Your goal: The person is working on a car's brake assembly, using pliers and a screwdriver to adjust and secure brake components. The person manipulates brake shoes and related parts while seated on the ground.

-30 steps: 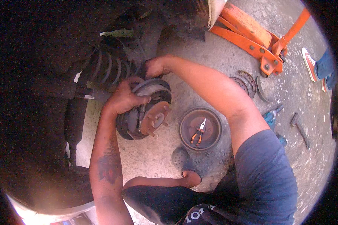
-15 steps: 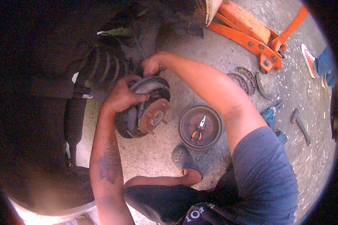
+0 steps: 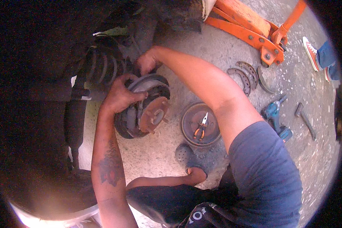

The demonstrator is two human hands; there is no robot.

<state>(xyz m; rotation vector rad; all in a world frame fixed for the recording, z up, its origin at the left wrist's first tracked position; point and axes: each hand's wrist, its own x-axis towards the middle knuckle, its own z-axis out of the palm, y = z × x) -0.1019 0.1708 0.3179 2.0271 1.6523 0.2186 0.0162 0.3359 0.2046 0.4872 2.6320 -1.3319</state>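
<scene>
Left grip [image 3: 120,95] on brake [image 3: 145,112], white lettering [image 3: 197,216], perhaps partial, on clothing [image 3: 219,217]

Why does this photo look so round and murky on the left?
Head view: the fisheye lens leaves black corners; grainy shadow fills the left, dimming the spring; hazy glare sits lower left; the brake, pliers and jack show better lit.

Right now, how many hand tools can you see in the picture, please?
3: the pliers inside the round drum, the power tool on the floor at right, and the hammer farther right. I cannot tell whether the right hand hides another.
</scene>
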